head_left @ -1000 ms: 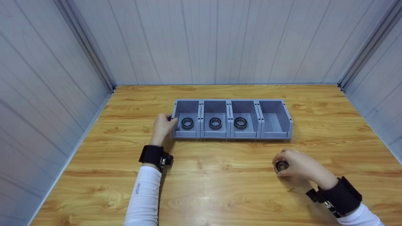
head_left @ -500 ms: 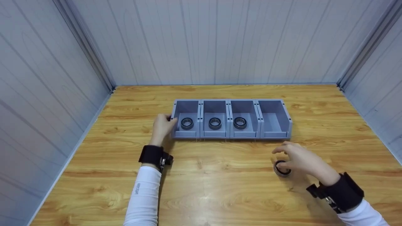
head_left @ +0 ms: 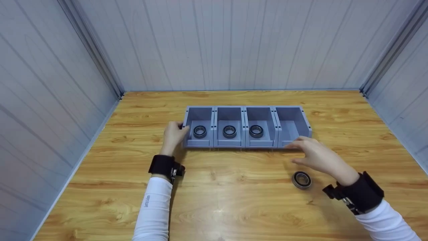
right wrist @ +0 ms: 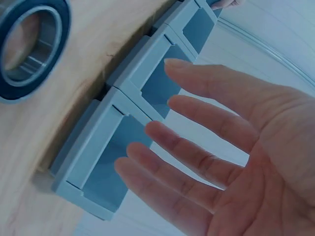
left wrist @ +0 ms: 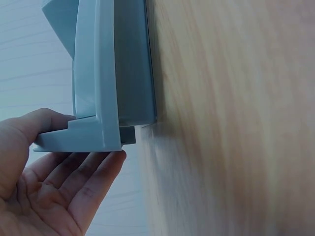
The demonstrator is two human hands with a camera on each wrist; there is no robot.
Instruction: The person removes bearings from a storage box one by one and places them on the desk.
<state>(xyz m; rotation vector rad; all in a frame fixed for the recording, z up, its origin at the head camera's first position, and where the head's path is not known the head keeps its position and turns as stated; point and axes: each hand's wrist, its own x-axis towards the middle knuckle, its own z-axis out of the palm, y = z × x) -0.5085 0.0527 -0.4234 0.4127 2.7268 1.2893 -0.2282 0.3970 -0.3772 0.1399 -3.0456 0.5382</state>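
A row of joined grey-blue storage bins (head_left: 260,144) stands on the table. My left hand (head_left: 173,136) grips the side wall of the leftmost bin; in the left wrist view the thumb lies over the wall's inner side, with the fingers (left wrist: 88,182) on its outer side. One ball bearing (head_left: 200,132) lies in the leftmost bin, another bearing (head_left: 229,131) in the second, and a third bearing (head_left: 256,131) in the third. A loose bearing (head_left: 302,180) lies flat on the wood in front of the rightmost bin. Beyond it, my right hand (head_left: 316,155) hovers with fingers extended, holding nothing.
The wood-grain table (head_left: 214,194) is bounded by a pale panel wall (head_left: 214,47) at the back and side panels at left and right. Both wrists wear black camera straps (head_left: 162,164).
My right hand has let go of the loose bearing and moved forward and up, off it toward the rightmost bin. The bearing stays on the table. My left hand has not moved.
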